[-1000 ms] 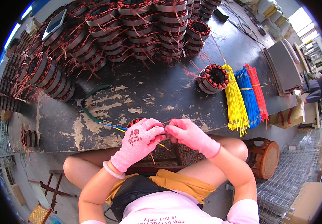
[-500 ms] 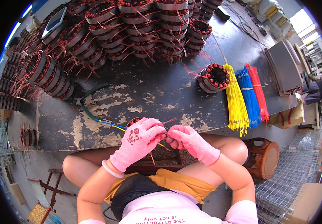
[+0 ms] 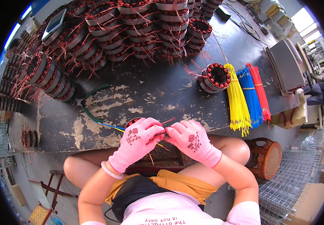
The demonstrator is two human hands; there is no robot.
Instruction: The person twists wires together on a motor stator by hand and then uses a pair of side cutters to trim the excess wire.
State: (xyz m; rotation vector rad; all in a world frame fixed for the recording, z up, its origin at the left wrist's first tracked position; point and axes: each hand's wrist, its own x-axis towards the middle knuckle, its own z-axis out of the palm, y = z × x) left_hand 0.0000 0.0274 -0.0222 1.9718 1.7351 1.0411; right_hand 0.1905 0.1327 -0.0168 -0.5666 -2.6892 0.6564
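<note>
My left hand (image 3: 137, 138), in a pink glove, is closed on thin lead wires; blue and yellow wires (image 3: 111, 126) stick out on its left, and a yellow end shows below its fingers. My right hand (image 3: 192, 143), gloved alike, is closed in a pinch, its fingertips meeting the left ones at the table's front edge. What lies between the fingertips is hidden. Just behind the left hand, a stator (image 3: 133, 122) with red windings is mostly covered by it. Reddish winding wires (image 3: 168, 120) poke out beyond the fingers.
Green-handled pliers (image 3: 90, 98) lie left on the worn black table (image 3: 147, 86). Another stator (image 3: 215, 78) stands right, beside bundles of yellow (image 3: 238, 103), blue (image 3: 250, 99) and red wires (image 3: 260, 93). Stacked stators (image 3: 139, 33) fill the back. A wooden stool (image 3: 265, 159) stands right of my knee.
My right hand has rolled over so that its back faces up, and its fingertips have moved left against the left hand's. The left hand has shifted slightly left.
</note>
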